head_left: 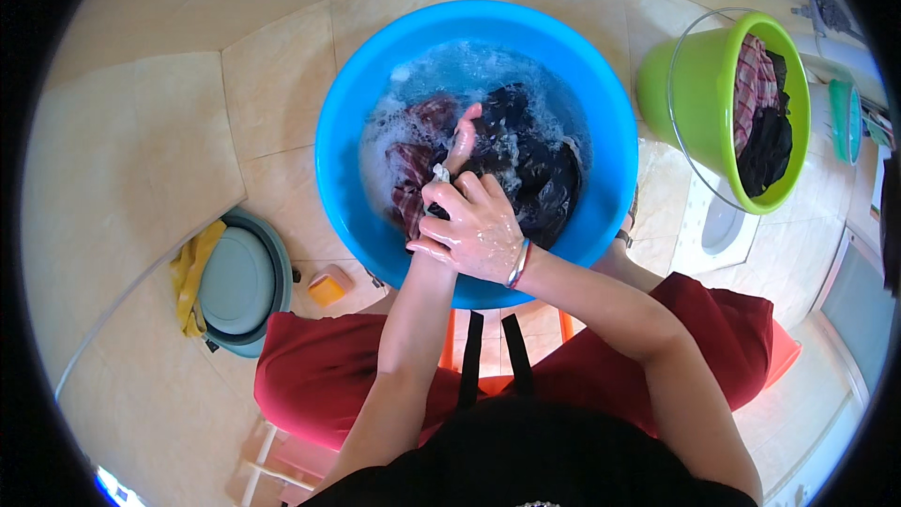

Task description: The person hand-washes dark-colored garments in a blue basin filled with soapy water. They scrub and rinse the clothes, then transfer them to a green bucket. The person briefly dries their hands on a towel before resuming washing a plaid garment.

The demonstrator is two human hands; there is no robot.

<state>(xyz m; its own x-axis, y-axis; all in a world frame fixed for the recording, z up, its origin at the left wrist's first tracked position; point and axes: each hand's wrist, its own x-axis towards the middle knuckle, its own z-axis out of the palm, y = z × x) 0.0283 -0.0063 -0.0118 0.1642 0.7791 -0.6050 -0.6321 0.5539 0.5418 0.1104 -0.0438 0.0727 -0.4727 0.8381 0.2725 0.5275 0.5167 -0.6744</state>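
My left hand (462,143) reaches over the blue basin (477,14), seen edge-on with its fingers stretched out. My right hand (477,227), wet and with bands at its wrist, closes its fingers round my left wrist. A small whitish bit (441,172) shows by the right fingertips; I cannot make out what it is. Below both hands, dark wet clothes (540,178) and a maroon checked garment (410,169) lie in sudsy water (450,64).
To the right a green bucket (690,84) with a wire handle holds checked and black clothes. A squat toilet (721,225) lies beneath it. At left are a grey-green folded basin (282,268), a yellow cloth (192,277) and a small container with something orange (328,289).
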